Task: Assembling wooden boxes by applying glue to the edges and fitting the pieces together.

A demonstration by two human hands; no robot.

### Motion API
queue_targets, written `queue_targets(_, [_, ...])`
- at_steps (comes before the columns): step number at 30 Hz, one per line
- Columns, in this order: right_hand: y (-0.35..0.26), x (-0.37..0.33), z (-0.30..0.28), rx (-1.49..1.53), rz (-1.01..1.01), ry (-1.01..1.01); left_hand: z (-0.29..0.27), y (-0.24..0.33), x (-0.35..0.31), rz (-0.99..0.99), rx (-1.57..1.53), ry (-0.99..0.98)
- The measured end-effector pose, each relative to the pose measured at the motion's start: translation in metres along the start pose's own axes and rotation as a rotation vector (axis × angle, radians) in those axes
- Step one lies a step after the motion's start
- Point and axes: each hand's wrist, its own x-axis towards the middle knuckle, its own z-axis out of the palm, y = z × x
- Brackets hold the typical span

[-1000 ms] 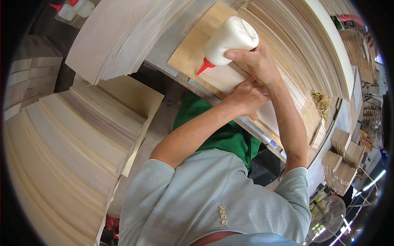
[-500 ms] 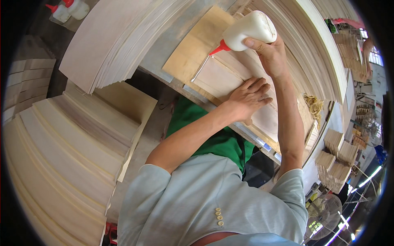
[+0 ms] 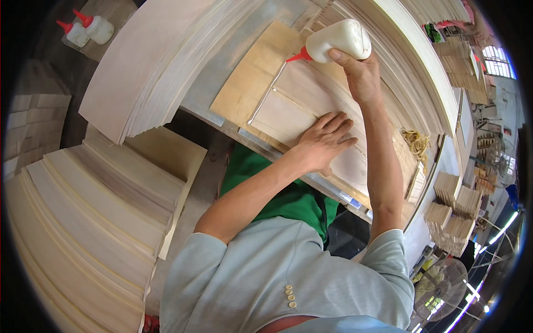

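My right hand (image 3: 362, 75) is closed around a white glue bottle (image 3: 337, 41), tipped so its red nozzle (image 3: 300, 56) points down to the left. The nozzle tip is at the far left corner of a pale wooden panel (image 3: 282, 114). A white line of glue (image 3: 267, 93) runs along the panel's left edge, from near the front edge up to the nozzle. On the panel, my left hand (image 3: 327, 140) lies flat with its fingers spread. Under the panel is a yellowish board (image 3: 239, 89) on the workbench.
Tall stacks of thin wood sheets stand at the left (image 3: 141, 66) and far right (image 3: 413, 61) of the bench. A lower stack (image 3: 83, 216) fills the left side. Two more glue bottles (image 3: 100, 30) stand at the far left. Yellow string (image 3: 415, 143) lies right of my forearm.
The glue line has lengthened away from me, following the nozzle up the panel's left edge. My left hand stays on the panel. The whole view has shifted slightly.
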Motion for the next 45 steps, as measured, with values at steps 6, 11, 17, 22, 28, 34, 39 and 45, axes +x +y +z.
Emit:
queue_targets(6, [0.008, 0.002, -0.001, -0.043, -0.074, 0.11, 0.0, 0.0, -0.001, 0.001, -0.008, 0.007])
queue_targets(11, [0.002, -0.007, -0.002, -0.069, -0.094, 0.163, 0.001, 0.001, 0.0, 0.004, -0.017, 0.01])
queue_targets(17, [-0.027, -0.067, -0.039, 0.081, -0.103, 0.357, -0.001, 0.006, 0.004, 0.037, -0.069, -0.042])
queue_targets(22, [-0.065, -0.159, -0.098, 0.266, -0.144, 0.542, -0.008, 0.006, 0.007, -0.019, -0.132, -0.099])
queue_targets(28, [-0.11, -0.243, -0.184, 0.034, 0.019, 0.657, -0.05, -0.006, -0.003, -0.059, -0.135, 0.086])
queue_targets(34, [-0.095, -0.25, -0.253, -1.534, 0.466, 0.283, -0.177, -0.036, -0.04, -0.311, 0.427, 0.369])
queue_targets(39, [-0.069, -0.233, -0.264, -1.845, 0.775, -0.054, -0.226, -0.086, -0.068, -0.63, 0.645, 0.383])
queue_targets(45, [-0.065, -0.22, -0.243, -1.699, 0.418, -0.009, -0.246, -0.108, -0.097, -0.869, 0.411, 0.372])
